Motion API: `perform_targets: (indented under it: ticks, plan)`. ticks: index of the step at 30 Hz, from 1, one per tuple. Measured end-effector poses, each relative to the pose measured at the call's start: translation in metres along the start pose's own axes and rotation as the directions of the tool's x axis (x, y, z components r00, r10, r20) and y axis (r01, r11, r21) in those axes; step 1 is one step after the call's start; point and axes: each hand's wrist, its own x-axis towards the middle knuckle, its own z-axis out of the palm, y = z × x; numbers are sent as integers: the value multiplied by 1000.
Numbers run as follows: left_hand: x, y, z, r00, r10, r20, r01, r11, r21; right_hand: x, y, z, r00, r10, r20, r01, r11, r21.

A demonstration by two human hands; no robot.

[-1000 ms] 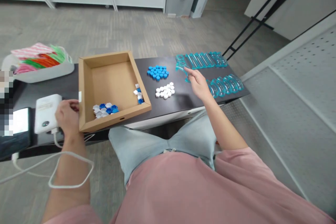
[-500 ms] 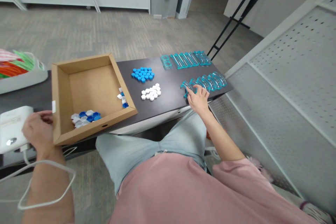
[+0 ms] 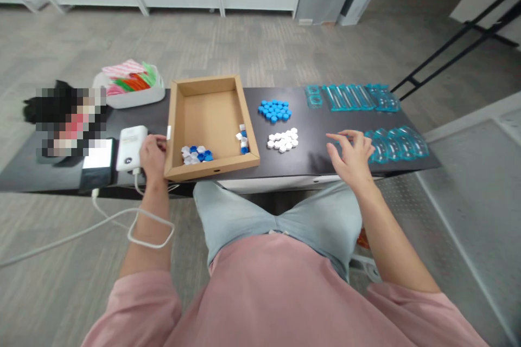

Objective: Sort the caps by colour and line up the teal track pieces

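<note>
My left hand (image 3: 153, 158) lies at the outer left wall of the cardboard box (image 3: 208, 172), with its fingers curled and partly hidden; whether they grip the wall I cannot tell. White and blue hexagonal pieces (image 3: 197, 155) lie in the box's near left corner, and a smaller cluster (image 3: 243, 141) along its right side. My right hand (image 3: 352, 156) hovers over the table with fingers apart and nothing in them. Just right of it lie curved clear pieces with teal ends (image 3: 396, 145). Left of it are white hexagonal pieces (image 3: 283, 140), with blue ones (image 3: 275, 110) behind them.
Straight clear-and-teal pieces (image 3: 352, 97) and small square ones (image 3: 313, 96) line the table's far right edge. A white power bank (image 3: 132, 147) with a cable stands left of my left hand, beside a black device (image 3: 97, 162). Behind is a white bin (image 3: 136, 98) of coloured packets.
My right hand has come away from the curved clear pieces to the left, its fingers now spread. My left hand stays by the box. The camera has turned left, showing more of the table's left end.
</note>
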Motion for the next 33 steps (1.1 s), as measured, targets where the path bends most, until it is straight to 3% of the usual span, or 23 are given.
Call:
perform_targets:
  ticks: [2, 4, 6, 9, 13, 16, 18, 21, 25, 29, 33]
  plan:
    - [-1, -3, 2, 996, -31, -88, 32, 999, 10, 14, -44, 2, 986, -156, 55, 151, 984, 91]
    - [-2, -8, 2, 991, -55, -119, 53, 998, -17, 32, -95, 4, 928, -353, 117, 328, 925, 190]
    - [-2, -11, 2, 991, -74, -114, 66, 995, -73, 55, -145, 9, 825, -539, 167, 488, 830, 270]
    - [-2, -15, 2, 991, -86, -98, 72, 988, -137, 94, -206, 26, 677, -689, 257, 640, 724, 256]
    - [-1, -22, 4, 994, -72, -88, 57, 985, -162, 131, -252, 49, 504, -685, 527, 753, 647, 121]
    - [1, -30, 6, 994, -37, -105, 19, 986, -163, 139, -268, 54, 329, -595, 733, 796, 592, 123]
    - [2, -34, 7, 992, -14, -122, -5, 988, -156, 138, -274, 52, 259, -544, 798, 820, 561, 116]
    - [4, -38, 9, 992, 2, -126, -23, 986, -162, 133, -279, 43, 220, -526, 821, 859, 503, 92]
    - [10, -39, 6, 997, -8, -78, -2, 993, -122, 126, -279, 35, 229, -541, 809, 890, 453, 51]
    - [24, -37, -3, 994, 105, -19, -101, 981, 164, 124, -281, 34, 234, -535, 812, 887, 460, 48]
    - [39, -32, -4, 977, 180, 117, -214, 832, 512, 127, -286, 35, 248, -494, 833, 869, 493, 34]
